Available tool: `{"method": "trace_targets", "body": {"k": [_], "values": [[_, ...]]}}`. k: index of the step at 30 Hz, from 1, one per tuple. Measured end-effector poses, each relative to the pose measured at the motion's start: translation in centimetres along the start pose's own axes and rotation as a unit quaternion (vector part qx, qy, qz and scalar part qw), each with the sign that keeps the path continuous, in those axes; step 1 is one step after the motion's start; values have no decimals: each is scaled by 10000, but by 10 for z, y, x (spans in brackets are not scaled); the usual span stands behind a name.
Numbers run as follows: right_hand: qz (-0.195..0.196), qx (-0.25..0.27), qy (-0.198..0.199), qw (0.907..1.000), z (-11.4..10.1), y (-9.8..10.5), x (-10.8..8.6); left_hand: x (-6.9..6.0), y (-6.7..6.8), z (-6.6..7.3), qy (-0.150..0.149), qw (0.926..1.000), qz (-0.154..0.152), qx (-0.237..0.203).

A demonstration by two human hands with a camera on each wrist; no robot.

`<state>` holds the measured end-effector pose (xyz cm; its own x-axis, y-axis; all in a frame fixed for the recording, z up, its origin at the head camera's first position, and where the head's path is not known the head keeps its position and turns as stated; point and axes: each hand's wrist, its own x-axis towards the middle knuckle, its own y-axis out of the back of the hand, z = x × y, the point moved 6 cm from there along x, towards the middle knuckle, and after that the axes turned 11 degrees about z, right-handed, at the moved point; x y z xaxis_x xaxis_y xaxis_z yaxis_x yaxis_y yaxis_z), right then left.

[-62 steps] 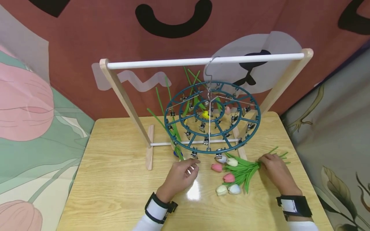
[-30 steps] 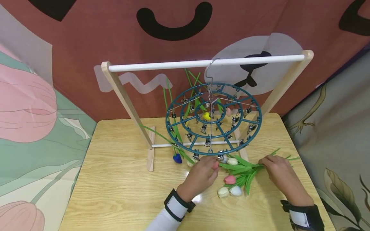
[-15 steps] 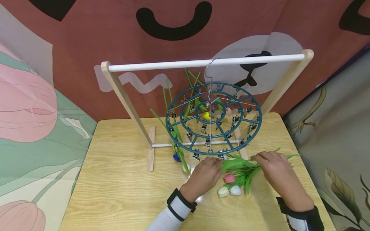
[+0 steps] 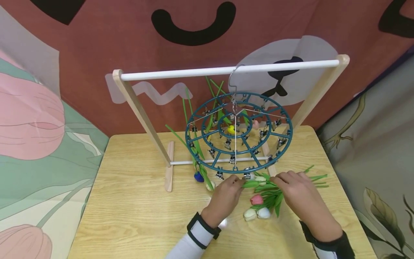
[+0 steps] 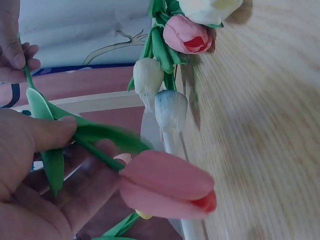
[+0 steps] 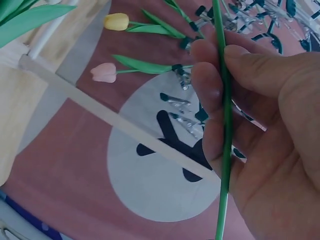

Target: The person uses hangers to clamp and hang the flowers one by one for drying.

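Note:
An artificial pink tulip (image 5: 165,185) is held up off the table between both hands. Just behind its bloom, the left hand (image 4: 223,199) pinches the stem and leaves between thumb and fingers. Farther down, the right hand (image 4: 302,198) grips the tulip's bare green stem (image 6: 223,135). Below the hands lies a bunch of other tulips, with a pink bloom (image 4: 257,200), a cream bloom (image 4: 249,214) and a pale blue bloom (image 4: 263,213). From the head, the left fingers cover the held bloom.
A round teal clip hanger (image 4: 239,169) hangs from the white rod (image 4: 181,73) of a wooden stand, close above the left hand. Several tulips hang in its clips, among them a blue one (image 4: 198,176) and a yellow one (image 6: 116,22).
The left hand came rightward from beside the hanging tulips and took hold of the pink tulip. The right hand slid left along its stem, and the tulip has lifted from the bunch.

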<state>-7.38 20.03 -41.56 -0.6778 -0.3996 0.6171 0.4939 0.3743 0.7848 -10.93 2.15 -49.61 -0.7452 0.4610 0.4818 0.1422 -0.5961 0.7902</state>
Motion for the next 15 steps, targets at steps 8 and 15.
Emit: {"method": "trace_targets", "body": {"k": [8,15], "values": [[318,392,52,9987,-14,10,7,-7,2,-9,39,10000,34,-56],[1471,407,-10,9883,-24,46,20,-19,6,-23,243,9992,94,-290]]}}
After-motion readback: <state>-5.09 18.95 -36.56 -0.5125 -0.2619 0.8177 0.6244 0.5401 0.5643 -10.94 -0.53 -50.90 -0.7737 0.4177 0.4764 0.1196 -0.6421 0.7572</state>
